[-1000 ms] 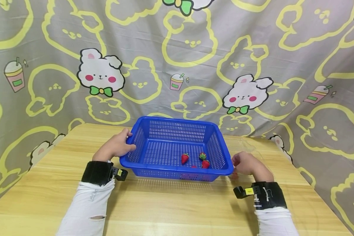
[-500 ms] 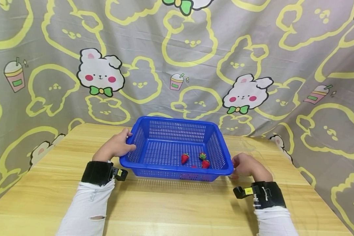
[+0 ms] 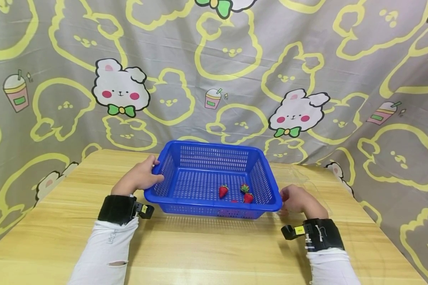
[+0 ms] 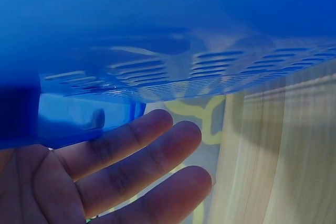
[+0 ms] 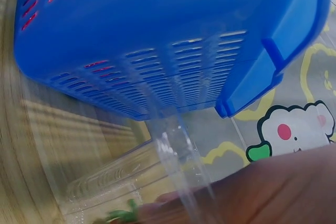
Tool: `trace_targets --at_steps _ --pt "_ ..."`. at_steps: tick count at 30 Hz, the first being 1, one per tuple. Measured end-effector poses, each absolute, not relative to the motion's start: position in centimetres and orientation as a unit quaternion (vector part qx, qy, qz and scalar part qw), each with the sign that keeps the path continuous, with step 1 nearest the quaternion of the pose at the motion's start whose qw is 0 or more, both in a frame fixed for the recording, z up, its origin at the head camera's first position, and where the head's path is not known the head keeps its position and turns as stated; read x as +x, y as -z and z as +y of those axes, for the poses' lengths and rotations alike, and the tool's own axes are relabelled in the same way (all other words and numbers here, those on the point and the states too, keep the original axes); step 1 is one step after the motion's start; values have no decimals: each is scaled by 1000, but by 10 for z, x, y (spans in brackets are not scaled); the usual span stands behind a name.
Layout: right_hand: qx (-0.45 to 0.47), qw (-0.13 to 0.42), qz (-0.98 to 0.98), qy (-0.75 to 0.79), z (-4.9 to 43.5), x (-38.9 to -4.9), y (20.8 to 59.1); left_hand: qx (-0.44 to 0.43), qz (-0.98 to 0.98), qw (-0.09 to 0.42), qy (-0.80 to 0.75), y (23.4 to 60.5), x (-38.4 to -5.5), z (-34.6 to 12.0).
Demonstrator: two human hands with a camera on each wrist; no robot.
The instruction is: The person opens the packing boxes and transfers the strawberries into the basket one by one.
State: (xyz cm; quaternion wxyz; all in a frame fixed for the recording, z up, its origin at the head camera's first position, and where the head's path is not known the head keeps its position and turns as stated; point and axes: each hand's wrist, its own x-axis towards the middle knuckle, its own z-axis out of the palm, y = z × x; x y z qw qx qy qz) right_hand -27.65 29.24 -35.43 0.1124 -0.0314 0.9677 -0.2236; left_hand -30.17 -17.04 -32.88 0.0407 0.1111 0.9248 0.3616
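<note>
A blue slotted plastic basket (image 3: 214, 206) stands mid-table with several strawberries (image 3: 223, 191) on its floor at the near right. My left hand (image 3: 144, 173) grips its left rim, thumb over the edge; in the left wrist view the other fingers (image 4: 142, 163) stretch out below the rim. Right of the basket, my right hand (image 3: 297, 198) bends down at a clear plastic container (image 5: 173, 145). Green leaves (image 5: 123, 213) show right at its fingertips in the right wrist view. Most of those fingers are hidden, and I cannot tell if they pinch the leafy piece.
The pale wooden table (image 3: 214, 253) stretches in front of the basket. A grey curtain (image 3: 182, 59) with yellow outlines and white rabbits hangs close behind it. The clear container's thin edges are faint against the wood.
The red patch under my right hand has become paler and smaller, and that hand has shifted very slightly. The left hand and the basket stay where they were.
</note>
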Motion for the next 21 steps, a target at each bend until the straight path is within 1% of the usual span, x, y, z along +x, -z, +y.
trace_targets --at_steps 3,5,13,21 --pt "-47 88 971 219 294 -278 356 108 925 43 -363 329 -302 -170" --pt "-50 82 971 218 294 -279 357 107 925 44 -363 328 -302 -170" --pt "-38 124 962 240 293 -278 360 99 926 50 -360 329 -302 -171" --pt "-49 112 962 242 292 -277 361 98 926 51 -361 329 -302 -171"
